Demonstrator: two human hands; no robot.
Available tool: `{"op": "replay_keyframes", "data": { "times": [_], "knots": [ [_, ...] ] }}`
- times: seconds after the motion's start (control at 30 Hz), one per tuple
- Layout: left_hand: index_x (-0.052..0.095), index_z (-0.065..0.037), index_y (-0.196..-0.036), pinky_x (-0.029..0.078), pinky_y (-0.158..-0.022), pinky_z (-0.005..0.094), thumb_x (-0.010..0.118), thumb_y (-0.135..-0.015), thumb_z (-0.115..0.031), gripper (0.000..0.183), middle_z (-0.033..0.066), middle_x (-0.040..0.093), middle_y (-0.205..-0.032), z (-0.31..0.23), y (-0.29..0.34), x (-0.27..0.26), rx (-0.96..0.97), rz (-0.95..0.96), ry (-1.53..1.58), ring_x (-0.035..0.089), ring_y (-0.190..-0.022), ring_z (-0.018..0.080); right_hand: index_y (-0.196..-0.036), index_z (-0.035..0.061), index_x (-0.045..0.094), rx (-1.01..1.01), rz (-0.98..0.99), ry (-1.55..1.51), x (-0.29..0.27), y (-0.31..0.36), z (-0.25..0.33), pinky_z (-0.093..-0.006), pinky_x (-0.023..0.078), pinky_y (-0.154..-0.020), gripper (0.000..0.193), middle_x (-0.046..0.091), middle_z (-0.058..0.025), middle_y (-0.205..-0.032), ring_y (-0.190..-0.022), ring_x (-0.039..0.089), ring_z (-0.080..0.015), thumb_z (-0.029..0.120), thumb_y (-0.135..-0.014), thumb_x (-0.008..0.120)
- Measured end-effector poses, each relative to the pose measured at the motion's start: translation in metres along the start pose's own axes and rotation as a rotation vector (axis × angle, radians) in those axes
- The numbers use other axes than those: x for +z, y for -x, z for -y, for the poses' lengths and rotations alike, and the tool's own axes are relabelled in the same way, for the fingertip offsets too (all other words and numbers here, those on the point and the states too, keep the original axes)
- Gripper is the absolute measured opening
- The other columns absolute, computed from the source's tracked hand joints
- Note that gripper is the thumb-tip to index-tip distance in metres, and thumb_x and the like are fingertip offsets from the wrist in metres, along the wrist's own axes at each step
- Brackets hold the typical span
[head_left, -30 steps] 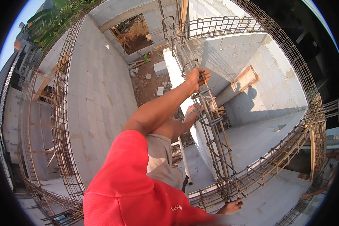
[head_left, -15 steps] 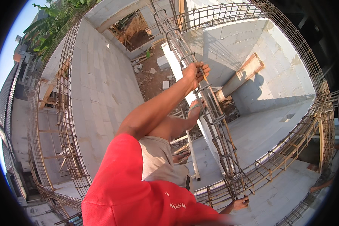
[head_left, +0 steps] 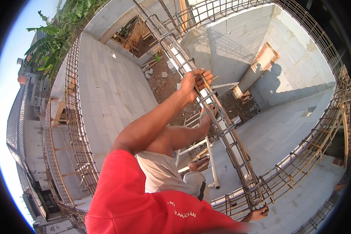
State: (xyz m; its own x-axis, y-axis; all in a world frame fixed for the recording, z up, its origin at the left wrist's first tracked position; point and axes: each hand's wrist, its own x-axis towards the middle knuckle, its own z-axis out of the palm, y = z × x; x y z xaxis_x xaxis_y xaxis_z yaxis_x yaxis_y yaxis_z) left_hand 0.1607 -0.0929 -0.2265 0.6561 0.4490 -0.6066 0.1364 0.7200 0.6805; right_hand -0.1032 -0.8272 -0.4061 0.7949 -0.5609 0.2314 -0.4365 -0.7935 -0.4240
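Note:
A long rebar cage (head_left: 227, 128), made of straight steel bars with square stirrups, runs from the top of the view down to the lower right. My left hand (head_left: 194, 82) grips it around the middle, thumb over a bar and fingers loosely curled. Close to the cage's lower end, my right hand (head_left: 258, 213) has its fingers bent around the bar ends; part of that grip is hidden. Below the cage, my bare foot (head_left: 210, 111) rests on the top of a pale block wall (head_left: 238, 150).
A ladder (head_left: 211, 165) stands under me beside another foot in a sandal (head_left: 199, 160). More rebar cages (head_left: 312, 136) line the wall tops around the rooms. Rubble and broken blocks (head_left: 165, 74) lie on the ground far below. Banana leaves (head_left: 54, 35) hang at the upper left.
The cage's upper end has swung left in view, while its lower end sits slightly farther right. My left hand's fingers have loosened a little. The whole view has also shifted.

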Motion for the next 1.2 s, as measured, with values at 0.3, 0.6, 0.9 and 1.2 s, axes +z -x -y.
{"op": "replay_keyframes", "data": {
  "times": [0.3, 0.6, 0.9, 1.2],
  "knots": [
    [0.055, 0.000, -0.126, 0.060, -0.102, 0.0419, 0.069, -0.102, -0.027, 0.039, 0.0167, 0.069, -0.125, -0.010, -0.014, -0.007, 0.069, -0.037, -0.042, 0.070, -0.115, 0.0293, -0.114, 0.0101, 0.078, -0.017, -0.059, -0.037, 0.004, -0.001, -0.007, -0.0478, 0.050, -0.085, 0.060, 0.074, -0.0118, -0.110, -0.100, 0.061, -0.0342, 0.059, -0.109, 0.043],
    [0.056, 0.001, -0.127, 0.066, -0.086, 0.0383, 0.069, -0.102, -0.022, 0.037, 0.0191, 0.072, -0.116, -0.016, -0.018, -0.006, 0.171, -0.094, -0.025, 0.074, -0.100, 0.0276, -0.112, 0.0190, 0.080, 0.095, -0.026, 0.028, 0.004, -0.006, -0.006, -0.0511, 0.049, -0.081, 0.051, 0.073, -0.0151, -0.104, -0.098, 0.063, -0.0375, 0.057, -0.106, 0.045],
    [0.057, 0.004, -0.124, 0.066, -0.068, 0.0427, 0.068, -0.098, -0.022, 0.039, 0.0198, 0.075, -0.105, -0.011, -0.021, -0.010, 0.197, -0.101, 0.001, 0.077, -0.083, 0.0301, -0.115, 0.0154, 0.072, 0.047, 0.112, 0.167, -0.011, -0.004, 0.007, -0.0516, 0.048, -0.087, 0.053, 0.069, -0.0146, -0.119, -0.108, 0.058, -0.0408, 0.052, -0.108, 0.034],
    [0.061, 0.008, -0.116, 0.062, -0.053, 0.0371, 0.069, -0.094, -0.014, 0.032, 0.0215, 0.076, -0.094, -0.008, -0.014, -0.012, 0.263, -0.149, 0.015, 0.074, -0.063, 0.0269, -0.118, 0.0185, 0.068, -0.232, 0.202, 0.618, -0.001, -0.013, -0.022, -0.0523, 0.052, -0.078, 0.043, 0.064, -0.0120, -0.116, -0.096, 0.061, -0.0397, 0.047, -0.110, 0.037]
  ]
}}
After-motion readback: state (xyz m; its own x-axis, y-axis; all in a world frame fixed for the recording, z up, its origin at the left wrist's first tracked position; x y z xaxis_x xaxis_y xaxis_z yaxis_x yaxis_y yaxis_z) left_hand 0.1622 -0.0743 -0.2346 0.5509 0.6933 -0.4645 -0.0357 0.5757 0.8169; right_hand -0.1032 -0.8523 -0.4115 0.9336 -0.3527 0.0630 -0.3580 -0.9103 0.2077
